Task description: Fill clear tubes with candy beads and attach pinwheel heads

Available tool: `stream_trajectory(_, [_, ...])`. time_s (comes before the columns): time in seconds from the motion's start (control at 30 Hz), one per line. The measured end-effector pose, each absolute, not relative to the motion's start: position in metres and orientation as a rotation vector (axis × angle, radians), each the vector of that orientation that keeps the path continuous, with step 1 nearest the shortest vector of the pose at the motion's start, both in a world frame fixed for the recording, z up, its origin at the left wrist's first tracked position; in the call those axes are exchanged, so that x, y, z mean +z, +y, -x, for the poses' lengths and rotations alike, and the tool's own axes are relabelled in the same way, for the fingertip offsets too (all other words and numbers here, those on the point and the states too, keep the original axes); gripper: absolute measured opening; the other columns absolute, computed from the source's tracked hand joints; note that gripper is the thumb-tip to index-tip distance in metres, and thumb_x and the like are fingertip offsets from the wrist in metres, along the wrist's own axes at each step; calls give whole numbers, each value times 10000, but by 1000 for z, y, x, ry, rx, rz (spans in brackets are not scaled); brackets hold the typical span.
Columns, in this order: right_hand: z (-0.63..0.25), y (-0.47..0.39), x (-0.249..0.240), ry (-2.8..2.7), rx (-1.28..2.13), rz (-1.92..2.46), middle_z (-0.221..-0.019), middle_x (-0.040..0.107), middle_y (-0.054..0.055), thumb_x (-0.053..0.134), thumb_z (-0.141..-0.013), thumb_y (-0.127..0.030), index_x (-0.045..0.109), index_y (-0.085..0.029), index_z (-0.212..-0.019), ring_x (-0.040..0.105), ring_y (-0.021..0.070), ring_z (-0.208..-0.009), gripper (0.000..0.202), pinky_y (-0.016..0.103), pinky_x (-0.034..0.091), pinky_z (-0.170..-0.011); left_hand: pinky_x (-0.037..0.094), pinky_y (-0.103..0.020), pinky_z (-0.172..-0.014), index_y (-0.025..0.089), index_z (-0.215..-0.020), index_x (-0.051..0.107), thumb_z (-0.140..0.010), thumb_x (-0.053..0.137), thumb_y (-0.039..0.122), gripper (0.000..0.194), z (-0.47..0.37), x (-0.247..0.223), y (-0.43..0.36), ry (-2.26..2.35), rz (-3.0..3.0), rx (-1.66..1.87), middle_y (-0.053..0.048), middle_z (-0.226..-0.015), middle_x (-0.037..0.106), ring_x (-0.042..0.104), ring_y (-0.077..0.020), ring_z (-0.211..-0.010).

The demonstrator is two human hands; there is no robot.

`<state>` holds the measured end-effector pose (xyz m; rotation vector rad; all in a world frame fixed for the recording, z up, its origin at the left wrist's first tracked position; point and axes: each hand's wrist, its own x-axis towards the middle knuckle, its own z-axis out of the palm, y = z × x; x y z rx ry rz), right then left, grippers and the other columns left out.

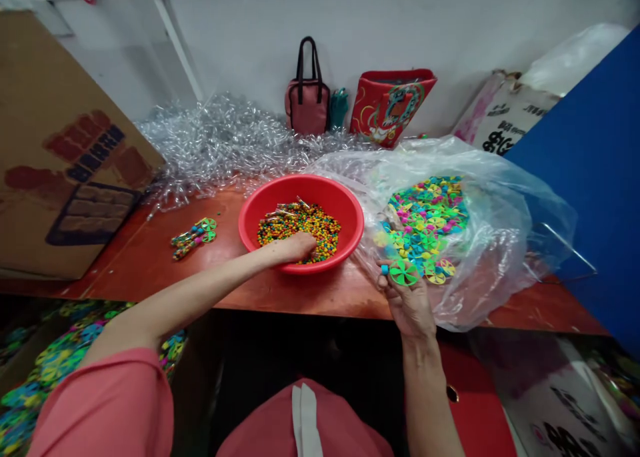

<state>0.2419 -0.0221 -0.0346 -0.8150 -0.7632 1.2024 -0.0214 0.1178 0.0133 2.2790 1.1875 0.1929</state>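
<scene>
My left hand (301, 245) reaches into a red plastic bowl (351, 227) of small multicoloured candy balls (327, 233). Its fingers are curled down among the balls, and what they hold is hidden. Several filled clear tubes (286, 209) lie on the balls at the bowl's far side. My right hand (411, 307), palm up, holds a green toy pinwheel (404, 272) with a small blue cap at its left. Just beyond it, loose coloured pinwheels (433, 217) lie heaped in a clear plastic bag (493, 243).
Filled tubes with green pinwheels (193, 239) lie left of the bowl on the reddish table (320, 297). Behind are empty clear tubes (220, 137), a pink handbag (307, 107) and a red bag (390, 107). A cardboard box (60, 150) flanks the left, a blue panel (590, 150) the right.
</scene>
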Motion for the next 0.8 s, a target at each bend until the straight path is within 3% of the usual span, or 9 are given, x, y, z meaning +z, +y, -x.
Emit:
stream_trajectory(0.07, [-246, -21, -35, -757, 1215, 838, -886, 761, -4, 1011, -673, -373, 782, -250, -940, 653, 100, -642, 372, 249, 577, -624, 495, -357, -772, 183, -642, 715, -737, 735, 88, 136, 7, 4, 121, 1109, -2226, 159, -63, -695, 675, 596, -227, -723])
stream_trajectory(0.17, [-245, -15, -35, -737, 1233, 848, -801, 742, -20, 1008, -672, -377, 768, -244, -930, 652, 102, -616, 376, 246, 576, -610, 503, -307, -688, 171, -832, 766, -758, 774, 136, 82, -8, 3, 127, 1025, -2111, 171, -12, -690, 674, 605, -183, -649])
stream_trajectory(0.27, [-238, -4, -34, -723, 1263, 813, -730, 734, -29, 1008, -664, -417, 739, -233, -838, 651, 107, -589, 370, 247, 577, -591, 558, -298, -737, 147, -1102, 736, -880, 756, 265, 252, -7, 16, 130, 984, -1961, 304, -39, -874, 743, 690, -165, -727])
stream_trajectory(0.33, [-230, 5, -30, -704, 1291, 769, -753, 758, -28, 1012, -653, -419, 738, -237, -838, 662, 108, -598, 378, 250, 586, -602, 594, -341, -844, 145, -1176, 701, -882, 804, 333, 364, 1, 29, 124, 906, -1720, 493, -79, -1016, 764, 741, -176, -845])
stream_trajectory(0.5, [-205, 31, -11, -738, 1290, 644, -920, 808, -21, 997, -686, -388, 752, -268, -938, 703, 119, -735, 371, 265, 603, -701, 598, -413, -979, 170, -1192, 727, -793, 941, 390, 503, 19, 51, 78, 643, -1253, 739, -106, -1057, 801, 778, -215, -981])
stream_trajectory(0.63, [-180, 38, 5, -847, 1290, 625, -914, 804, 1, 975, -703, -431, 752, -258, -939, 706, 150, -779, 368, 278, 584, -699, 611, -361, -918, 160, -1176, 780, -836, 910, 427, 452, 21, 47, 33, 604, -1209, 741, -117, -1063, 811, 780, -194, -903])
stream_trajectory(0.8, [-166, 28, 12, -1012, 1331, 612, -840, 778, 0, 961, -719, -491, 758, -252, -921, 670, 141, -707, 373, 287, 584, -706, 604, -317, -770, 131, -1151, 776, -827, 909, 489, 500, 22, 33, 3, 613, -1129, 737, -96, -858, 792, 765, -185, -733])
